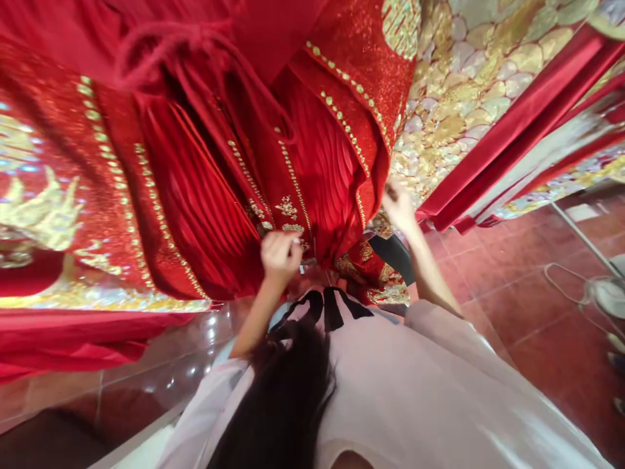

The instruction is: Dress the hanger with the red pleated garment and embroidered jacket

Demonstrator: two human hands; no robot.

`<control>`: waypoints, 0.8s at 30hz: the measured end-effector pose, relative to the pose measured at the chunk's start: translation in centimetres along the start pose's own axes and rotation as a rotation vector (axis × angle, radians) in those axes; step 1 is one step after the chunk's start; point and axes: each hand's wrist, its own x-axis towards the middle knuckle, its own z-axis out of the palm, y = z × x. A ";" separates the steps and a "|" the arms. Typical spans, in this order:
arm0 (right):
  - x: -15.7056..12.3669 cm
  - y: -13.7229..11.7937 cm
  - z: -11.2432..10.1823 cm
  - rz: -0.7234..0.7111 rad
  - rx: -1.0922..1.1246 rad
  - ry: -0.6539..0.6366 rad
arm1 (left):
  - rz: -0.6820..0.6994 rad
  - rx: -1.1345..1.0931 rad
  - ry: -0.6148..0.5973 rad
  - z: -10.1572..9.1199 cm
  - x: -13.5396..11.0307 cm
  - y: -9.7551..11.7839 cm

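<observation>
A red pleated garment (322, 156) with rows of gold studs and gold embroidery spreads across the view in front of me. My left hand (282, 254) is closed, its fingers curled at the lower middle of the pleats beside a small gold flower motif. Whatever lies inside those fingers is hidden. At the outer edge of the garment's right panel, my right hand (399, 203) has its fingers bent in and pinched on the red cloth. A red cord (195, 39) is tied in a bow at the garment's top.
Gold and pearly scale-patterned cloth (469, 85) with a red velvet band (508, 124) hangs at the right. Red cloth (88, 339) hangs low at the left. A metal pole stand (586, 238) and a cable (561, 283) are on the red tiled floor (517, 286).
</observation>
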 end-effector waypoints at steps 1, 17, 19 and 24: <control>-2.5 2.2 0.8 0.144 0.006 -0.154 | -0.017 -0.006 -0.125 3.1 -1.1 -1.5; -10.0 7.9 3.8 0.741 0.037 0.191 | -0.119 -0.073 -0.845 17.3 -6.9 -6.4; -8.5 7.3 3.0 0.747 0.119 0.281 | -0.114 -0.119 -0.770 16.9 -7.0 -5.2; -6.0 4.5 1.4 0.612 0.211 0.342 | -0.167 -0.213 -0.403 13.5 -4.6 -1.8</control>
